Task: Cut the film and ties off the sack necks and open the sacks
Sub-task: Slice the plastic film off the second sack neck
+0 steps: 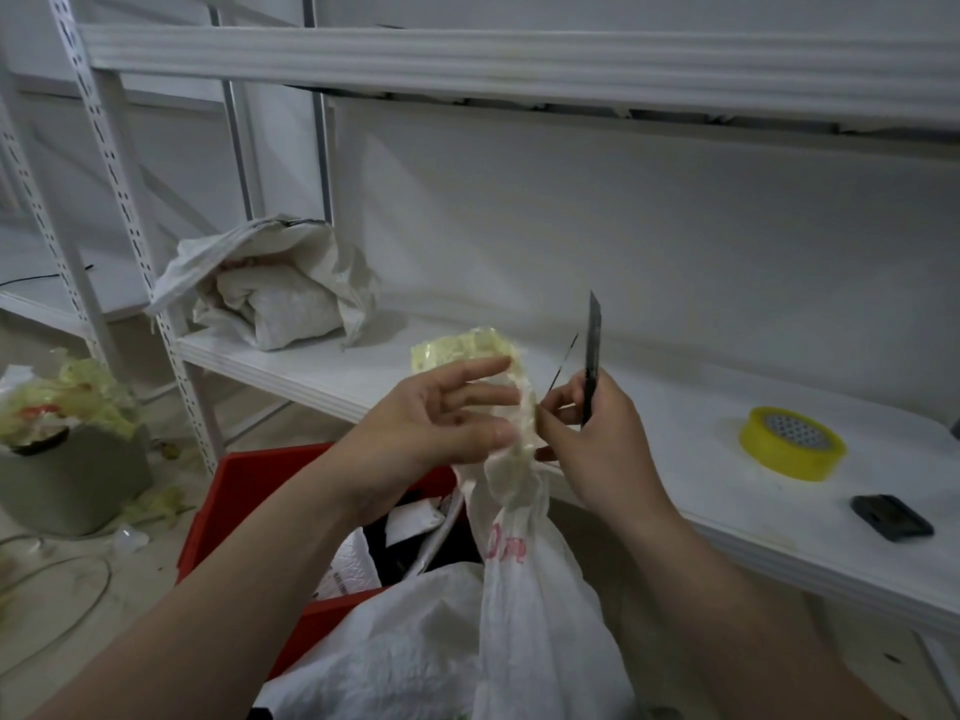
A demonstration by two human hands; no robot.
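A white woven sack (524, 605) with red print stands in front of me, its neck (511, 470) gathered and pointing up. Yellowish film (467, 350) wraps the top of the neck. My left hand (447, 423) holds the neck from the left, thumb and fingers pressed on the film. My right hand (597, 439) grips a utility knife (592, 350) with its dark blade pointing up, and its fingertips pinch a thin black tie (561, 363) sticking out beside the neck.
A red crate (244, 491) with parcels stands behind the sack. On the white shelf (675, 407) lie a yellow tape roll (792, 441), a small black object (891, 517) and an opened white sack (275, 283). A grey bin (72, 480) full of film scraps stands at left.
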